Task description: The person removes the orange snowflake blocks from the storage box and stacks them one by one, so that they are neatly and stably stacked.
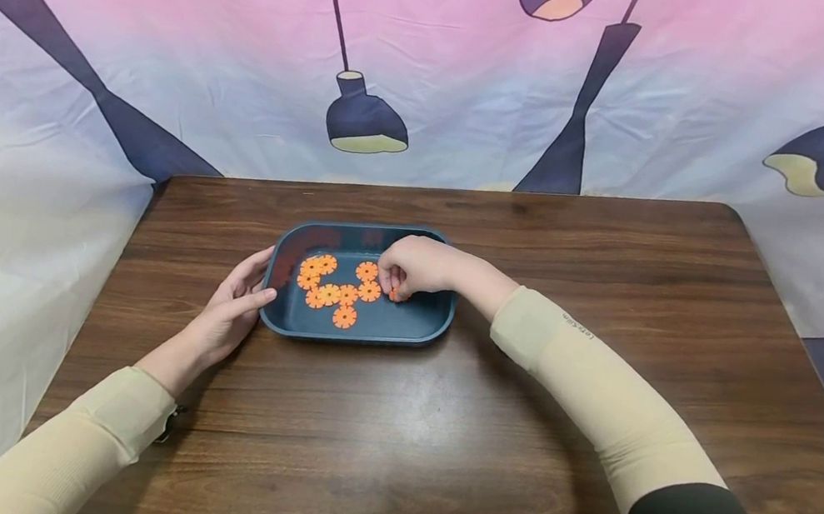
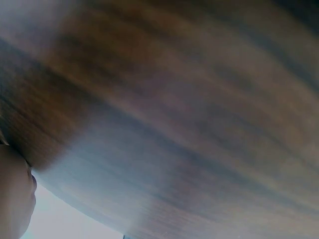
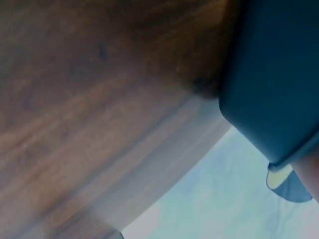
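Note:
A dark blue rectangular tray (image 1: 397, 329) with rounded corners stands on the table. Inside it lie several orange notched plastic discs (image 1: 344, 317), flower-like in outline, some touching or overlapping. My left hand (image 1: 229, 311) holds the tray's left end, thumb on the rim and fingers along the outer wall. Over the tray's right side, my right hand (image 1: 419, 264) pinches an orange disc (image 1: 395, 295) with its fingertips, low near the tray floor. The disc is mostly hidden by the fingers. In the right wrist view, the outer wall of the tray (image 3: 279, 74) fills the right edge.
A brown wood-grain table (image 1: 407, 449) spreads around the tray. Behind it hangs a pastel cloth (image 1: 462, 70) printed with dark lamps. The left wrist view shows mostly blurred tabletop (image 2: 174, 109), with part of the hand at its left edge.

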A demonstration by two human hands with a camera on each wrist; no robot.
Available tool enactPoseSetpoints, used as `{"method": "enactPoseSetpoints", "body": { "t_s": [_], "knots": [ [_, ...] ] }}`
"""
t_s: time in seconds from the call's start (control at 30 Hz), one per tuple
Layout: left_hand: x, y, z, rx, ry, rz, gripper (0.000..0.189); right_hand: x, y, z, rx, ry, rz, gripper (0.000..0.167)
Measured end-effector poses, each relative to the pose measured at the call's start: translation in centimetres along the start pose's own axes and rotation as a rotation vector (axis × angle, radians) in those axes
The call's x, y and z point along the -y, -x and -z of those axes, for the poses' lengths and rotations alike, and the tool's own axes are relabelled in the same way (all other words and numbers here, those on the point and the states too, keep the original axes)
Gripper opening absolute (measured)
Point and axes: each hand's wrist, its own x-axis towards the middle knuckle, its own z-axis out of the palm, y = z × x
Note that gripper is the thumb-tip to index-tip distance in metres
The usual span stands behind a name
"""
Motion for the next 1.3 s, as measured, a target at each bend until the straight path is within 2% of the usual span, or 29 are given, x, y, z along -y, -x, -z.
{"method": "enactPoseSetpoints", "body": {
  "t_s": [0.3, 0.6, 0.73, 0.97, 1.3],
  "knots": [
    [0.0, -0.1, 0.0, -0.004, -0.007, 0.005, 0.057, -0.4, 2.0, 2.4, -0.127, -0.167, 0.034, 0.008],
    [0.0, 0.1, 0.1, 0.003, 0.018, -0.019, 0.059, -2.2, 5.7, 4.3, -0.221, -0.2, 0.026, 0.004],
    [0.0, 0.1, 0.1, 0.005, 0.021, -0.018, 0.06, -3.1, 7.8, 4.7, -0.247, -0.212, -0.012, 0.003],
    [-0.1, 0.0, 0.0, 0.005, 0.014, -0.013, 0.059, -5.1, 10.5, 4.3, -0.254, -0.258, -0.067, 0.004],
    [0.0, -0.1, 0.0, 0.007, 0.02, -0.013, 0.059, -8.3, 11.6, 1.9, -0.218, -0.312, -0.128, 0.004]
  ]
}}
